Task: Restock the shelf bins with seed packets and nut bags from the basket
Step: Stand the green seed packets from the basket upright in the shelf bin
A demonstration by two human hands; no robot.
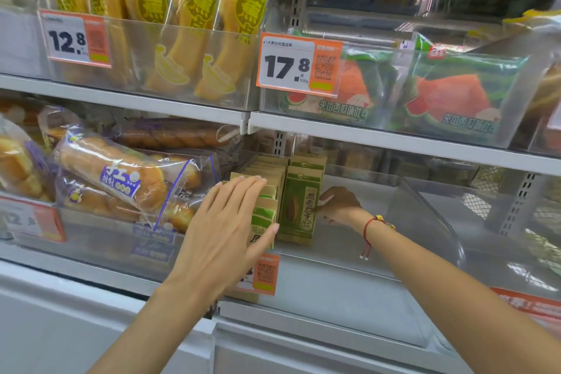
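Here the left hand (224, 222) lies flat, fingers straight and close together, against the front of a row of green-and-tan seed packets (267, 200) standing upright at the left end of a clear shelf bin (425, 206). The right hand (340, 205), with a red cord bracelet (368, 226) at the wrist, reaches into the bin beside a second row of packets (299, 206); its fingers seem to pinch the front packet's right edge, though they are partly hidden. Bread bags (115, 179) fill the neighbouring bin on the left.
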